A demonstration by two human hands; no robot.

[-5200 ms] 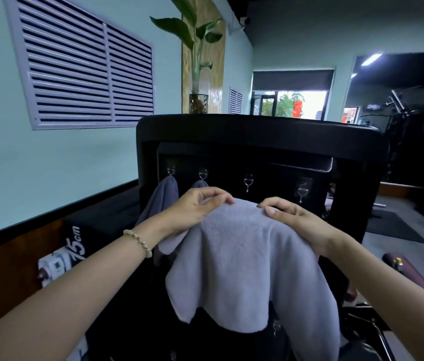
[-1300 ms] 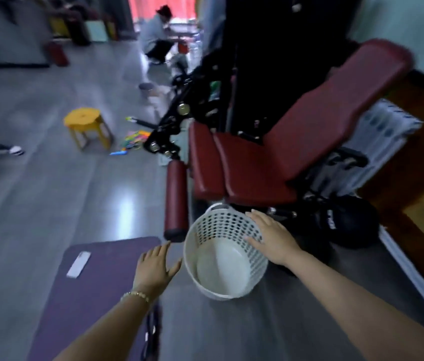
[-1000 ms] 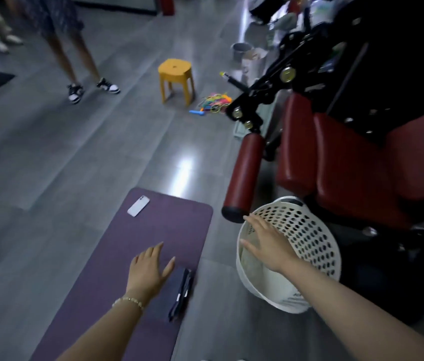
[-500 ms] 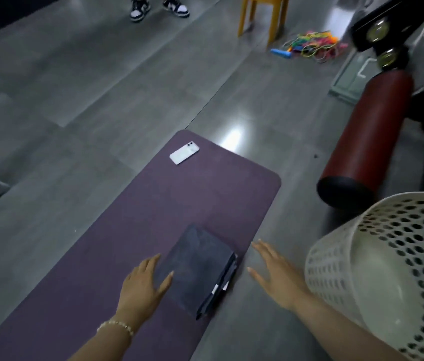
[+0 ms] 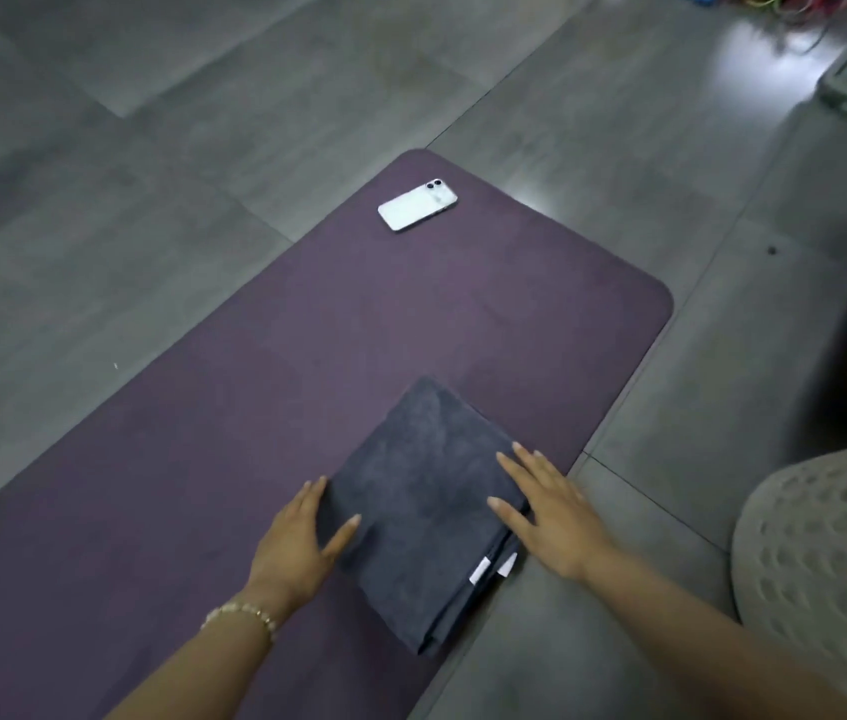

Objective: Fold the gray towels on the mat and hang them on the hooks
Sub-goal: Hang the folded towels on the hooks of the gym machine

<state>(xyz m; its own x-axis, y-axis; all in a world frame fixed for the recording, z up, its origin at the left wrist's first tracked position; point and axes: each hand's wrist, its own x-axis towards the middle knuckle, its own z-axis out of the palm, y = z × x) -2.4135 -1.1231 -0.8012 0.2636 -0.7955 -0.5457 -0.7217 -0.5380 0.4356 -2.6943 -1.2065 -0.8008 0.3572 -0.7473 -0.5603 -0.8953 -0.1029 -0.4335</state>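
Bare mat (image 5: 307,356) lies beyond the towel; basket (image 5: 826,553) crowds the right.

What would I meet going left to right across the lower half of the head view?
Left hand → folded gray towel → right hand → white perforated basket. Both hands touch the towel, which lies on the purple mat.
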